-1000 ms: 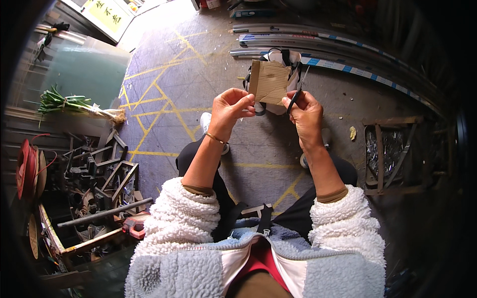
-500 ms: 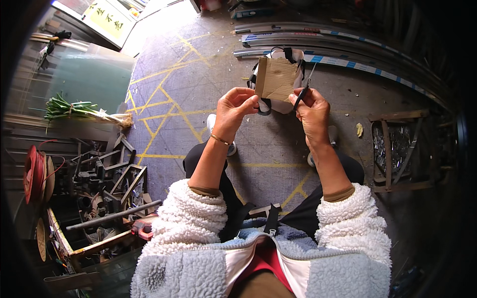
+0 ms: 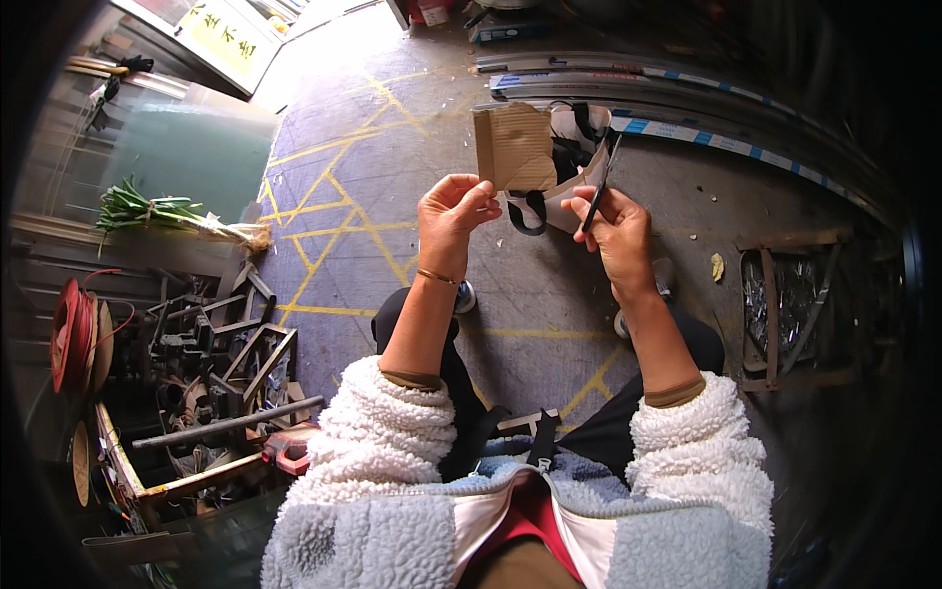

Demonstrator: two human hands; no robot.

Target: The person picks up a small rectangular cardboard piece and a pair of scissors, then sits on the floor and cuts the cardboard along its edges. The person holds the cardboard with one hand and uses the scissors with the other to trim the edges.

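Between the thumb and fingers of my left hand (image 3: 452, 221) is a small square piece of brown corrugated cardboard (image 3: 515, 147), pinched by its lower left corner. My right hand (image 3: 613, 221) is closed on black-handled scissors (image 3: 600, 191), their blades pointing up and away from me. A gap separates the scissors from the cardboard. Below and behind both lies a white bag with black straps (image 3: 592, 123) on the floor, partly hidden by the cardboard and my right hand.
Long metal profiles (image 3: 687, 93) lie across the far right. At right stands a rusty metal frame (image 3: 790, 309). Spring onions (image 3: 177, 216) rest at left, above a red cable spool (image 3: 74, 334) and a bin of metal scraps (image 3: 137, 471). Yellow lines mark the floor (image 3: 343, 265).
The cardboard has moved left with my left hand, and my right hand has come off its right edge. More of the bag and straps shows between them.
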